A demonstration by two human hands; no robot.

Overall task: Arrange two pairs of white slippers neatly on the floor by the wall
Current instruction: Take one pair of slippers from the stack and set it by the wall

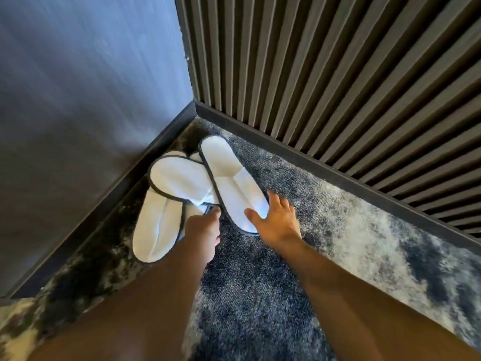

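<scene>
A room corner seen from above: a ribbed, dark slatted wall (338,74) fills the upper right and meets a smooth grey-blue wall (78,100) on the left, each with a dark baseboard at its foot. Below them spreads a mottled carpet floor (260,295) in dark blue, grey and cream patches. Two bare forearms reach in from the bottom edge. In the corner lies a loose heap of white slippers with dark trim — one slipper (229,183) rests on top, angled toward the corner, a second (179,178) crosses beneath it, and a third (156,227) lies flat beside the left baseboard; a fourth is barely visible behind them. The right hand (276,222) is spread, its grip released, thumb and fingers touching the top slipper's near end. The left hand (205,227) is clenched, its grip pinching the dark edge of the second slipper.
</scene>
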